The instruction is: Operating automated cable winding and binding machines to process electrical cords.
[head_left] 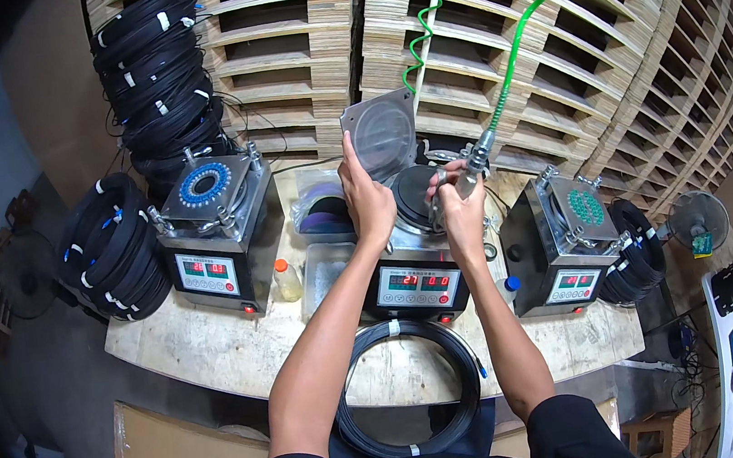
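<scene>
Plainly, in the head view, the left hand is mostly straightened, fingers along the left edge of a square, tilted plate; it has hold of the plate low down, though the thumb's contact is hard to see. The plate stands steeply just behind a round black disc, on top of the middle machine. The right hand is curled closely round a metal air gun, whose green hose climbs toward the top edge.

Between the wrists there is open room above the front of the middle machine. Sideways it is tighter: a plastic tray sits near the left forearm, an orange-capped bottle stands beyond it, then the left machine. A blue cap shows close by the right forearm, with the right machine farther out. Stacked pallets wall off the back. A cable coil overhangs the front edge of the bench, pale wood showing either side.
</scene>
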`<move>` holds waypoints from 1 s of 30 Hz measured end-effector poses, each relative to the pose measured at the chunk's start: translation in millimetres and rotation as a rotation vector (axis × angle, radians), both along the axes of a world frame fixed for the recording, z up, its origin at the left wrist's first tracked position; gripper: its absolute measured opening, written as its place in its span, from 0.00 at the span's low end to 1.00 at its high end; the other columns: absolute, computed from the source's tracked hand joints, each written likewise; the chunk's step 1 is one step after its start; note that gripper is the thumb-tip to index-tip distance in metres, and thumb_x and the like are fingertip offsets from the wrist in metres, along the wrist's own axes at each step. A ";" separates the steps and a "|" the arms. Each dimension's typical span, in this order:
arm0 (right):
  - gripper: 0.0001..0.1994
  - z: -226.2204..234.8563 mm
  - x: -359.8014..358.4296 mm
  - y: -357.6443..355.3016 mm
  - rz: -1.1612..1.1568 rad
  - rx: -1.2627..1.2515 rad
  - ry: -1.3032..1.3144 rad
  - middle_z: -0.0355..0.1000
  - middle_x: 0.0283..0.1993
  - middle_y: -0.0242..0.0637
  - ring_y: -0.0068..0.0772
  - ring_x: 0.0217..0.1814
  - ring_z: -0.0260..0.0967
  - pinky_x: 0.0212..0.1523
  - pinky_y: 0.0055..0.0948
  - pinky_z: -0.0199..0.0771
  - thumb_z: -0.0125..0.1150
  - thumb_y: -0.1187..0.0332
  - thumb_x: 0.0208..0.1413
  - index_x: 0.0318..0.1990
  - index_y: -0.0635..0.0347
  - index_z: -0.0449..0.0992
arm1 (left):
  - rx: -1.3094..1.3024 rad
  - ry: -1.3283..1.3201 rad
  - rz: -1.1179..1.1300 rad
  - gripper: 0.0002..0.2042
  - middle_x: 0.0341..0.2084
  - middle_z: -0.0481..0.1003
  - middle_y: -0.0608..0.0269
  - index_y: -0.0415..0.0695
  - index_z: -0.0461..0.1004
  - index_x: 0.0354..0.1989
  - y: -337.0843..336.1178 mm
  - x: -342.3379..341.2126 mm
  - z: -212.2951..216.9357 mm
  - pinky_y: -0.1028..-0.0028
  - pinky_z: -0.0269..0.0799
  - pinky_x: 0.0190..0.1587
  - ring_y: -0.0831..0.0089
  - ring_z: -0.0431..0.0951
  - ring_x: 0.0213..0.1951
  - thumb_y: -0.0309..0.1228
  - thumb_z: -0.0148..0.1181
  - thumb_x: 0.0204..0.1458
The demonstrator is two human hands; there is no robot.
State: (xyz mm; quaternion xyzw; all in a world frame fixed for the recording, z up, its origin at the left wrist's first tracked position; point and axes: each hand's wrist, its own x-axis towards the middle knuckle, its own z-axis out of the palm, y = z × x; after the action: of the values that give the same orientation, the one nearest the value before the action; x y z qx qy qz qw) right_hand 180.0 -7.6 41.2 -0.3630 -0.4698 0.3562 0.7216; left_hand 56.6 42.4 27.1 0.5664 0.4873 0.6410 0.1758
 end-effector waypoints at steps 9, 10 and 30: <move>0.12 9.0 45.1 5.8 -0.149 -0.048 -0.157 0.69 0.37 0.37 0.24 0.33 0.69 0.37 0.25 0.74 0.46 0.82 0.57 0.47 0.63 0.63 | 0.008 0.040 0.031 0.44 0.56 0.64 0.41 0.52 0.43 0.74 2.5 -3.0 -2.7 0.56 0.60 0.61 0.45 0.66 0.58 0.08 0.44 0.45; 0.12 12.6 47.1 9.5 -0.188 0.023 -0.162 0.69 0.37 0.36 0.23 0.33 0.69 0.37 0.24 0.73 0.46 0.82 0.56 0.47 0.62 0.63 | 0.006 0.033 0.023 0.44 0.57 0.64 0.41 0.52 0.43 0.74 2.5 -2.6 -2.0 0.57 0.60 0.62 0.45 0.65 0.59 0.08 0.44 0.45; 0.10 4.3 -17.8 55.6 -0.154 0.078 -0.060 0.68 0.33 0.33 0.22 0.30 0.68 0.33 0.23 0.70 0.48 0.82 0.55 0.44 0.61 0.63 | 0.015 -0.001 0.037 0.45 0.54 0.65 0.40 0.51 0.44 0.74 3.0 0.4 -1.1 0.57 0.61 0.60 0.45 0.67 0.57 0.07 0.44 0.42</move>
State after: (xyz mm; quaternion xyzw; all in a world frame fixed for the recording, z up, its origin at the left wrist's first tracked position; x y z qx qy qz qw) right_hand 162.2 48.0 45.5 -0.3804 -0.4753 0.2699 0.7460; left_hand 56.9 45.4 26.0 0.5583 0.4927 0.6481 0.1598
